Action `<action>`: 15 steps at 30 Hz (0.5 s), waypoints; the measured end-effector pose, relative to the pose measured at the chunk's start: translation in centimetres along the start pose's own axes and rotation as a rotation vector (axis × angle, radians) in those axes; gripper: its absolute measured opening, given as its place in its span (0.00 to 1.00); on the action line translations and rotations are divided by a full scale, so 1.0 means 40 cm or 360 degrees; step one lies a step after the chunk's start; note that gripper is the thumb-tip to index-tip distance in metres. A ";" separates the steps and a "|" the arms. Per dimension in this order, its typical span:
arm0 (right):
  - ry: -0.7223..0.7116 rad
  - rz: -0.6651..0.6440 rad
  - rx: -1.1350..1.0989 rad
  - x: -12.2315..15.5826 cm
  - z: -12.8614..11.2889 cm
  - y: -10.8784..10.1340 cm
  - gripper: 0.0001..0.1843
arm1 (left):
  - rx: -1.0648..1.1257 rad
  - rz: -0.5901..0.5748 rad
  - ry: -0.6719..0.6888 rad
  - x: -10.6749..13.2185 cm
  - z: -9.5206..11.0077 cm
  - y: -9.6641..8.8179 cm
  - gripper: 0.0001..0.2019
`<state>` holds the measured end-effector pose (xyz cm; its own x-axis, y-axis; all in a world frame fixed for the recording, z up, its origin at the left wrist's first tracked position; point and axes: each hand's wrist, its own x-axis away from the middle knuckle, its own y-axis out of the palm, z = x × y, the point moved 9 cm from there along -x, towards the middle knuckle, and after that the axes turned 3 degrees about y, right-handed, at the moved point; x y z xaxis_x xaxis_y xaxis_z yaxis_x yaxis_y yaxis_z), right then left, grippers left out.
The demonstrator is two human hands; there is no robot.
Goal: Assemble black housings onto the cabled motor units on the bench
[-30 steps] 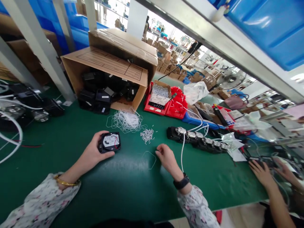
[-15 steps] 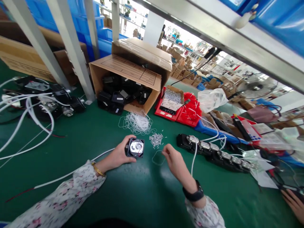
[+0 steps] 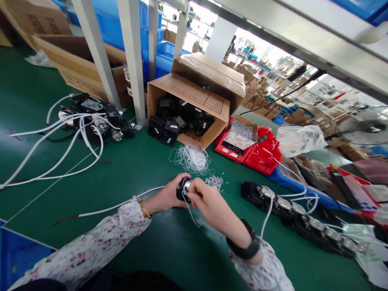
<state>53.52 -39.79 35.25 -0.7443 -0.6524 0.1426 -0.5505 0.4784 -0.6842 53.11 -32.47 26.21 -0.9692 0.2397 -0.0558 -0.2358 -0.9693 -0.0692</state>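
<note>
My left hand [image 3: 166, 197] grips a small black motor unit with a round metal face [image 3: 182, 189], lifted a little off the green table [image 3: 91, 178]. My right hand [image 3: 209, 204] is closed against the unit's front, pinching a thin white loop of string [image 3: 190, 212] that hangs down from it. Just beyond lie a tangled pile of white string loops [image 3: 192, 158] and a scatter of small metal pins [image 3: 214, 182].
An open cardboard box [image 3: 194, 95] holding several black units lies on its side behind. Red trays [image 3: 242, 155] stand to its right, and a row of black units with white cables [image 3: 297, 212] runs along the right. More units with white tubes [image 3: 91, 117] lie left, by grey posts [image 3: 133, 60].
My right hand has picked the string loop off the table and brought it onto the unit in my left hand. The view has swung left and the co-worker's hands are out of sight.
</note>
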 end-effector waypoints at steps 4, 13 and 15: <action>0.0061 0.0057 -0.0027 -0.040 0.058 0.010 0.07 | -0.0019 0.0003 -0.0001 0.000 -0.004 -0.002 0.40; 0.0051 0.0049 -0.0030 -0.037 0.068 -0.043 0.06 | 0.0014 -0.0017 -0.0022 -0.001 -0.007 -0.003 0.41; 0.0061 0.0101 -0.0022 -0.046 0.078 -0.032 0.06 | 0.0002 -0.0015 -0.0029 0.000 -0.010 -0.003 0.42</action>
<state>56.79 -41.04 33.63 -0.7916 -0.5977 0.1266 -0.5066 0.5263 -0.6829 53.17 -32.34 25.82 -0.9682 0.2476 -0.0371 -0.2447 -0.9672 -0.0684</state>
